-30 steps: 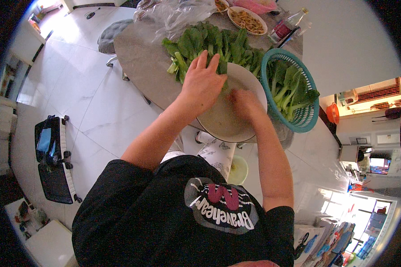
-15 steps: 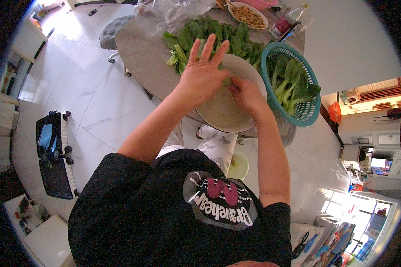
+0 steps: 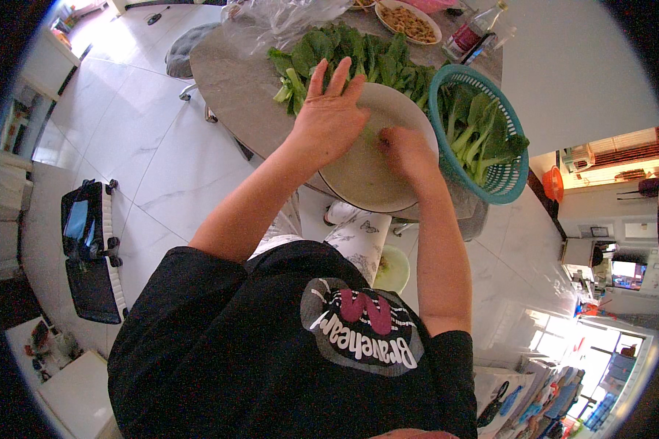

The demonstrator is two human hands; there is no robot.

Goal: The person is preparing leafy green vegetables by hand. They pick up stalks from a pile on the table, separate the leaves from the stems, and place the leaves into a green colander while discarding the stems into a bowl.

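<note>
A wide pale basin (image 3: 366, 183) with a dark rim sits at the table's near edge, holding cloudy liquid. My left hand (image 3: 328, 121) is over its left side, palm down, with the fingers stretched and spread. Inside the basin, my right hand (image 3: 411, 157) has its fingers curled in; whatever they hold, if anything, is hidden. Leafy green vegetables (image 3: 322, 47) with pale stems lie in a row behind the basin. To the right stands a teal plastic basket (image 3: 518, 157) with more leafy greens (image 3: 476, 135) in it.
On the grey table (image 3: 231, 88) are a clear plastic bag (image 3: 278, 25), a plate of brown food (image 3: 410, 23) and a glass bottle (image 3: 467, 36). A light green bucket (image 3: 394, 271) stands below the table. An open suitcase (image 3: 91, 256) lies on the floor at left.
My left hand has drawn slightly left, away from my right hand. A blurred green bit between the hands no longer shows. The right hand stays curled in the basin.
</note>
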